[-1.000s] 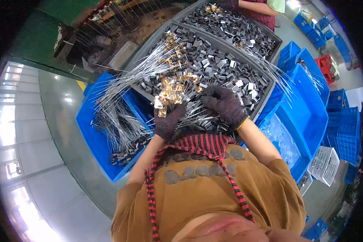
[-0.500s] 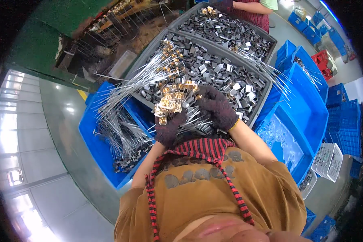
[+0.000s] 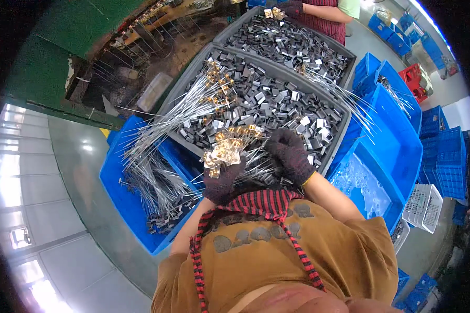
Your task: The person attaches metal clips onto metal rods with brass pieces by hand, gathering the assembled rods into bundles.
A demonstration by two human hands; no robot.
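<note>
My left hand (image 3: 223,180), in a dark knitted glove, is closed around a bunch of thin metal rods with gold-coloured clip ends (image 3: 227,147). The rods' silver shafts (image 3: 259,166) point to the right, toward my right hand (image 3: 291,156). That hand wears a dark glove with a yellow cuff, and its fingers are curled in; what they hold, if anything, is hidden. Both hands are over the near edge of a grey tub (image 3: 335,112) full of small dark metal pieces (image 3: 277,96). Another bundle of gold-ended rods (image 3: 190,104) lies across the tub's left side.
A blue bin (image 3: 109,177) at the left holds many loose rods (image 3: 154,182). To the right, a blue tub (image 3: 397,141) contains bubbly liquid (image 3: 363,180). A second grey tub (image 3: 350,57) stands beyond, with a co-worker's gloved hand (image 3: 290,8) over it. Machinery (image 3: 141,47) is at the upper left.
My right hand has moved slightly down and away from the gold clip ends, and its fingers have curled in. My left hand still grips the bunch.
</note>
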